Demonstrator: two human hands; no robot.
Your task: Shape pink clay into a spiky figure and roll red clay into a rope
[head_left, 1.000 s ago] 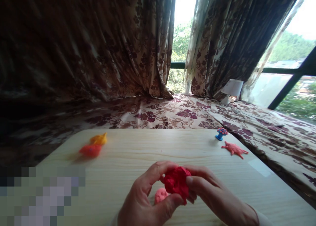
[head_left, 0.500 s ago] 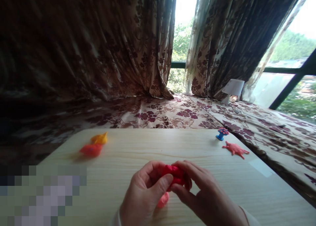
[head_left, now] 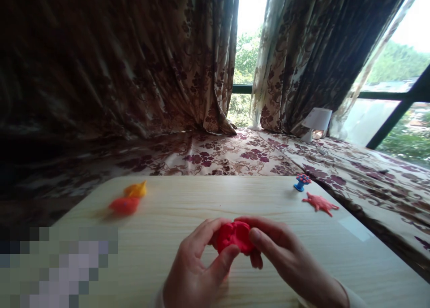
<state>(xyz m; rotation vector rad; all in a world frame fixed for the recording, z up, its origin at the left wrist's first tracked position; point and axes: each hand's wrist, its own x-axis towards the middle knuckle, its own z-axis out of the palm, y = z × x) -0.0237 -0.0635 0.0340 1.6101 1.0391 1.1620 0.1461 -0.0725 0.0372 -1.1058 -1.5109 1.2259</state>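
Above the near part of the table I hold a lump of red modelling clay (head_left: 239, 236) between both hands. It looks flattened, with a dented, creased upper face. My left hand (head_left: 201, 261) grips its left side, thumb at the near edge and fingers round the far side. On the right, my right hand (head_left: 285, 249) pinches the edge, its thumb pressing the top right and some fingertips showing underneath. Part of the clay's underside is hidden by the fingers.
At the table's (head_left: 188, 196) far left lie an orange-red clay piece (head_left: 124, 205) and a yellow clay piece (head_left: 136, 189). Far right are a blue clay stand with pink dots (head_left: 302, 182) and a flat pink clay figure (head_left: 320, 203). Beyond stands a white lamp (head_left: 317, 119).
The red clay has been turned so its broad dented face shows. My right thumb has moved up onto its edge. The lighter red lump below my hands is now hidden.
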